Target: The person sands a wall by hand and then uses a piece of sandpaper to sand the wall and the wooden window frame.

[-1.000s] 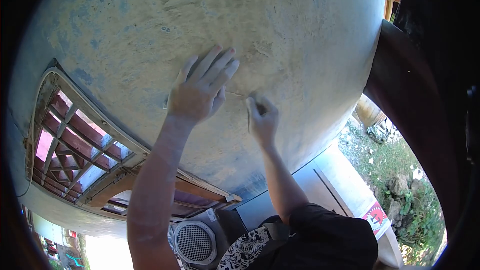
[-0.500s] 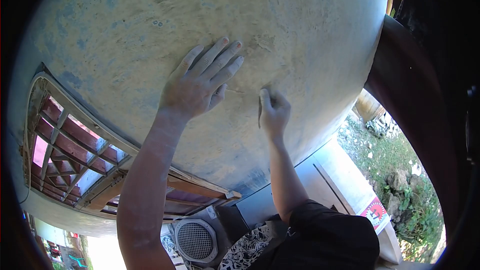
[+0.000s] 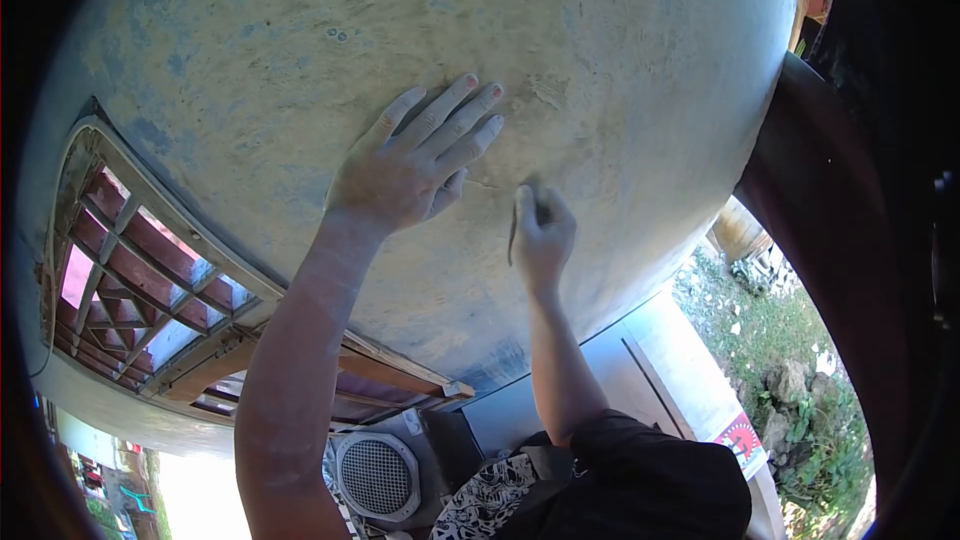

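Observation:
A large curved panel (image 3: 600, 70), dusty beige with blue patches, fills the upper view. My left hand (image 3: 410, 155) lies flat on it, fingers spread and coated with pale dust. To the right and a little lower, my right hand (image 3: 543, 230) is closed on a thin, dark-edged sheet (image 3: 513, 235) against the same panel. Only the edge of that sheet shows beside the thumb; the rest is hidden by the hand.
A window opening with a metal grille (image 3: 130, 270) is at the left. Below are a round speaker (image 3: 377, 477) and a wooden strip (image 3: 400, 365). A dark curved post (image 3: 830, 210) stands at the right, with rocks and grass (image 3: 800, 390) outside.
The view has shifted slightly, so the panel appears farther right. My right hand has moved a little left and down on the panel, while my left hand stays flat in nearly the same place.

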Demonstrator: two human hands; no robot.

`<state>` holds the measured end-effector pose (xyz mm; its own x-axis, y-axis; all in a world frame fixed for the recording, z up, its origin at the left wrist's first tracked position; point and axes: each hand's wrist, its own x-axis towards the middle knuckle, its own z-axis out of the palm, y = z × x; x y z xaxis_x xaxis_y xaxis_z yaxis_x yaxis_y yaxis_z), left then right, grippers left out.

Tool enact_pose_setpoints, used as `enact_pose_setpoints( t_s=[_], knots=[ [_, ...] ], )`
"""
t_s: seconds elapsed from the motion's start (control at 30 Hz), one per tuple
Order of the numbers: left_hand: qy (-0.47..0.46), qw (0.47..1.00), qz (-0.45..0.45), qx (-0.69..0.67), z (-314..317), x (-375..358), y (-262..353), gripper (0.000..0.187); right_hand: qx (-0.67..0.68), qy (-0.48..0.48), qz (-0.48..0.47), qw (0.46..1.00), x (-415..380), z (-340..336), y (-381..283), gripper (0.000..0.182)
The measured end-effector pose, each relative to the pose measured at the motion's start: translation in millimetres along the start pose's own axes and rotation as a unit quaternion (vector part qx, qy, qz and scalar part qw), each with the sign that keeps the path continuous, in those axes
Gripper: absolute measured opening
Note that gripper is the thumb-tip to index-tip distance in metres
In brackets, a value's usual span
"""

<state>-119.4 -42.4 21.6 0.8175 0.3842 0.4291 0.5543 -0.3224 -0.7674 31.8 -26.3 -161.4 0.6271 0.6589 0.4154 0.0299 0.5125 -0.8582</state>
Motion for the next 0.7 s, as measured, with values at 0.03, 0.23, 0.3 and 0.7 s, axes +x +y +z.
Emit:
enact_pose_setpoints(
  t_s=[0.03, 0.23, 0.3, 0.7],
  knots=[
    [-0.001, 1.000, -0.002, -0.001, 1, 0, 1, 0.064, -0.025, -0.019, -0.011, 0.999, -5, 1, 4, 0.029],
    [0.012, 1.000, -0.005, 0.006, 0, -1, 1, 0.061, -0.002, 0.030, -0.019, 0.999, 25, -17, 13, 0.026],
    [0.015, 1.000, -0.002, 0.009, 0, 0, 1, 0.060, -0.013, -0.006, -0.022, 1.000, 15, -12, 12, 0.024],
    [0.026, 1.000, -0.009, 0.010, 4, -2, 4, 0.058, -0.042, -0.057, -0.020, 0.997, 2, -12, 4, 0.018]
  ],
)
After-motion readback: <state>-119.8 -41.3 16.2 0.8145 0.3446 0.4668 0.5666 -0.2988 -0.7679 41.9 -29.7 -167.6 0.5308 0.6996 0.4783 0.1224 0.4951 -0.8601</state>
